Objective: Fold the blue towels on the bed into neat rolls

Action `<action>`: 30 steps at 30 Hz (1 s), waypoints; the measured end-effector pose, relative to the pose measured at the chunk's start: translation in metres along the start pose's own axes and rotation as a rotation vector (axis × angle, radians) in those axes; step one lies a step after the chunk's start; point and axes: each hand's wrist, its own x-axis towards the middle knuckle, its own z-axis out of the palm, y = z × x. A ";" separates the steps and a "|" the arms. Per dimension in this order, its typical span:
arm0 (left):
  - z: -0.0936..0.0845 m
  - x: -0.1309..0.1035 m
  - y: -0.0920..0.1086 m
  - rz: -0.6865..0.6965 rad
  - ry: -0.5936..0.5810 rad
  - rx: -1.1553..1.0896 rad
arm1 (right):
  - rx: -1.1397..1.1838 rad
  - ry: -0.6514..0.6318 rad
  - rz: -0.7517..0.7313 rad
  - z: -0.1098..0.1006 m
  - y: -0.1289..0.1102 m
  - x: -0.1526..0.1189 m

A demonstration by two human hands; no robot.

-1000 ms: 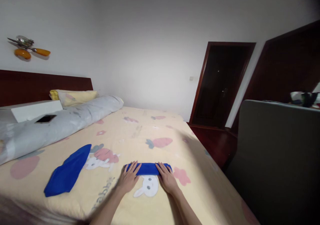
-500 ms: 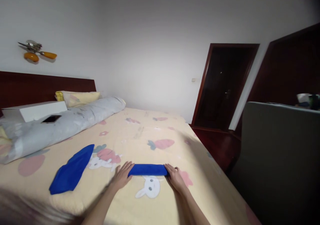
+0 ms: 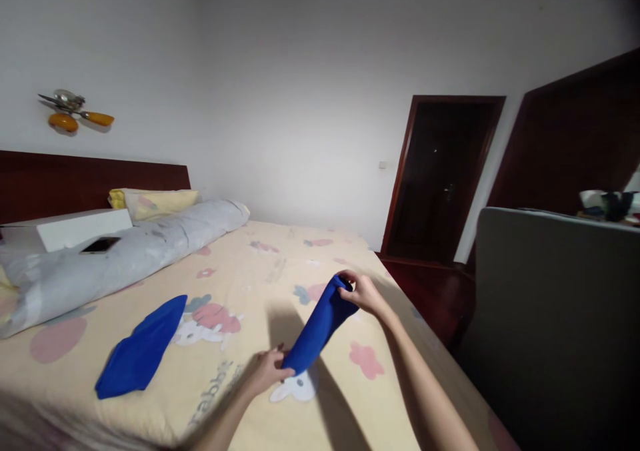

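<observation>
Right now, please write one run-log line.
left hand: holds near end of narrow blue cloth | right hand: grips its far end | second blue cloth: on cream printed bedsheet

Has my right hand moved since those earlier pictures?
Yes, upward in the view: your right hand was beside the pink flower print, and now it is above it, holding one end of the folded blue cloth.

Bed [image 3: 265, 291] under a cream fabric sheet [image 3: 373, 411] printed with carrots and rabbits
A long, pale-grey fabric roll [image 3: 165, 241] lies along the headboard edge; a flat, elongated bright-blue cloth [image 3: 140, 352] lies close to the near edge.
</observation>
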 end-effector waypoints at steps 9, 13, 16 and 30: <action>0.097 -0.057 0.043 0.275 -0.129 0.124 | -0.204 -0.261 -0.050 -0.095 -0.034 -0.014; 0.134 -0.076 0.008 0.356 -0.001 0.325 | -0.302 -0.291 0.048 -0.108 -0.016 -0.036; 0.142 -0.085 -0.007 0.496 0.197 0.429 | -0.336 -0.312 0.115 -0.114 -0.003 -0.049; 0.120 -0.088 0.012 0.701 0.672 0.666 | -0.754 0.067 0.133 -0.163 0.073 -0.030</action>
